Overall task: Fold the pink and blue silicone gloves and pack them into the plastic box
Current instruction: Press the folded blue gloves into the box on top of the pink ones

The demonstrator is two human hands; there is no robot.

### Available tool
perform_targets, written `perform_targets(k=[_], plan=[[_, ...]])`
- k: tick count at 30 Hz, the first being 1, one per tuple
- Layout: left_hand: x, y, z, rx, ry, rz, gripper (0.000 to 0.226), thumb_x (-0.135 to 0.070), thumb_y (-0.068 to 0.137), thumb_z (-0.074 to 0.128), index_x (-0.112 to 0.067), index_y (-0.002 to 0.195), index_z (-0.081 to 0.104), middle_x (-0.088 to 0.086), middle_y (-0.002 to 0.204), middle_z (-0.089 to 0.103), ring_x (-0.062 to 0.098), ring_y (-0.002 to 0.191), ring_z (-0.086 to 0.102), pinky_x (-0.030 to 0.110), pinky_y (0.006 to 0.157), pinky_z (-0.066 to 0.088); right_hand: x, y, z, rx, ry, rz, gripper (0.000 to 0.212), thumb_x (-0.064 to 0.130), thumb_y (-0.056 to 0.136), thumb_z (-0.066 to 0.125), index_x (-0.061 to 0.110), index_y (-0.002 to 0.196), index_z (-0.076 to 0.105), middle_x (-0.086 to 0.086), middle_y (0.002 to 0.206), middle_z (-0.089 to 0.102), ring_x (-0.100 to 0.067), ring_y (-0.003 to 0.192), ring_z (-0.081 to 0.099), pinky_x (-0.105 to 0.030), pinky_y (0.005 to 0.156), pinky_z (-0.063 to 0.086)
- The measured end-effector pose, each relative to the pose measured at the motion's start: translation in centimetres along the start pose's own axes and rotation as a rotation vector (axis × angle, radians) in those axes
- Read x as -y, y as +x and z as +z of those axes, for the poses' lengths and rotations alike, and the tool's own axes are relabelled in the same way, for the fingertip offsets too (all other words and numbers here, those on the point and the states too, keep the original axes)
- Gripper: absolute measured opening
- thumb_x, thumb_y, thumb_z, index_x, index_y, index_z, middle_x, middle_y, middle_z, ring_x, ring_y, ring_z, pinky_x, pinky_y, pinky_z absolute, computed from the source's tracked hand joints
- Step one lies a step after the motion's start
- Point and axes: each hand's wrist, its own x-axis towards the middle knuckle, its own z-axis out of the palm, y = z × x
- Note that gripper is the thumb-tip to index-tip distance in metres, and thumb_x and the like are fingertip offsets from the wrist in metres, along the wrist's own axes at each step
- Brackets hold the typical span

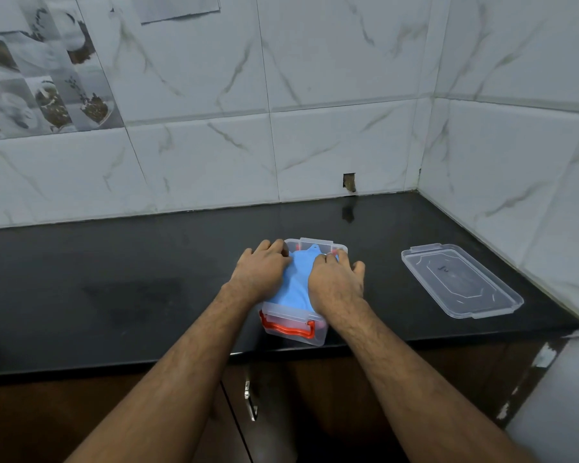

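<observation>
Both hands, left hand (259, 268) and right hand (336, 279), are pressing the blue glove (295, 287) into the plastic box (291, 329) on the table (114, 279), fingers spread flat; pink showing beneath, lid (462, 280) lying apart, waiting.

Clear plastic box (295, 324) with orange latch handle (286, 327) sits near front edge of black tabletop (114, 279), lid off. Blue glove (296, 285) lies folded on top inside, filling the opening, tab end toward the wall. Pink glove (318, 325) barely visible underneath, through the box wall.
</observation>
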Motion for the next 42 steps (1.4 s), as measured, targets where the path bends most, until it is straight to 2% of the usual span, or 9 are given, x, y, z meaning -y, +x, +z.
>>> perform_targets(k=[8,13,17,24,29,34,36,39,42], plan=[[-0.1,-0.4,0.6,-0.095,-0.249,-0.136,0.062,-0.005,0.096,0.037,-0.033,0.151,0.045,-0.006,0.14,0.06,0.023,0.118,0.049,0.04,0.093,0.042,-0.4,-0.1,0.4,-0.179,0.125,-0.022,0.042,0.013,0.095,0.045,0.015,0.137,0.05,-0.001,0.14,0.056,-0.02,0.138,0.037,-0.041,0.101,0.031],[0.0,-0.3,0.7,-0.177,-0.331,-0.143,0.046,-0.011,0.101,0.044,-0.028,0.142,0.057,-0.006,0.128,0.067,0.022,0.115,0.05,0.038,0.091,0.045,-0.2,0.0,0.3,-0.352,0.106,-0.223,0.032,0.018,0.099,0.053,0.023,0.13,0.058,0.0,0.13,0.059,-0.02,0.121,0.051,-0.04,0.099,0.037],[-0.1,-0.2,0.7,-0.171,-0.358,-0.147,0.037,-0.013,0.103,0.046,-0.023,0.135,0.062,-0.003,0.128,0.067,0.022,0.118,0.05,0.041,0.091,0.049,-1.1,0.6,0.2,-0.22,0.335,-0.282,0.022,0.035,0.102,0.056,0.023,0.107,0.073,0.001,0.112,0.066,-0.021,0.109,0.058,-0.041,0.095,0.042],[-0.4,-0.5,0.5,-0.12,-0.264,-0.172,0.048,-0.01,0.101,0.041,-0.032,0.141,0.054,0.004,0.118,0.063,0.023,0.115,0.053,0.037,0.087,0.04,-2.2,2.2,-1.3,0.124,-0.035,-0.245,0.023,0.032,0.104,0.047,0.028,0.121,0.062,0.006,0.124,0.063,-0.018,0.118,0.053,-0.043,0.101,0.029],[-0.5,-0.3,0.5,-0.033,-0.243,-0.211,0.054,-0.013,0.1,0.037,-0.04,0.146,0.048,0.002,0.13,0.064,0.024,0.112,0.061,0.035,0.077,0.041,-1.3,1.2,-0.5,0.026,-0.144,-0.236,0.038,0.012,0.098,0.039,0.017,0.133,0.053,0.0,0.137,0.057,-0.019,0.137,0.042,-0.045,0.106,0.028],[-0.6,-0.5,0.4,0.004,-0.297,-0.209,0.055,-0.015,0.1,0.035,-0.034,0.151,0.041,0.001,0.135,0.063,0.025,0.115,0.06,0.038,0.08,0.046,-1.6,1.1,-0.6,-0.024,-0.155,-0.283,0.031,0.021,0.103,0.045,0.019,0.132,0.053,-0.001,0.134,0.058,-0.022,0.131,0.046,-0.047,0.107,0.029],[-0.6,-0.7,0.1,-0.059,-0.321,-0.212,0.055,-0.012,0.099,0.036,-0.029,0.151,0.044,0.002,0.137,0.063,0.026,0.123,0.056,0.043,0.089,0.05,-1.6,1.0,-0.6,-0.092,-0.132,-0.329,0.029,0.014,0.099,0.049,0.02,0.126,0.056,-0.001,0.128,0.058,-0.022,0.123,0.05,-0.044,0.102,0.033],[-0.7,-1.5,-1.0,-0.33,-0.266,-0.175,0.045,-0.008,0.099,0.046,-0.02,0.14,0.058,0.002,0.138,0.064,0.025,0.128,0.053,0.041,0.092,0.049,-1.6,0.6,-1.0,-0.19,-0.055,-0.42,0.042,-0.001,0.091,0.052,0.019,0.127,0.06,-0.002,0.121,0.06,-0.026,0.115,0.055,-0.04,0.091,0.043],[-0.7,-3.0,-1.1,-0.509,-0.179,0.009,0.024,-0.008,0.097,0.061,-0.017,0.116,0.073,0.0,0.121,0.071,0.026,0.11,0.062,0.036,0.081,0.044,-2.3,0.1,-1.6,-0.242,0.047,-0.451,0.051,-0.006,0.091,0.055,0.025,0.132,0.064,0.001,0.123,0.066,-0.023,0.112,0.061,-0.037,0.091,0.049]])
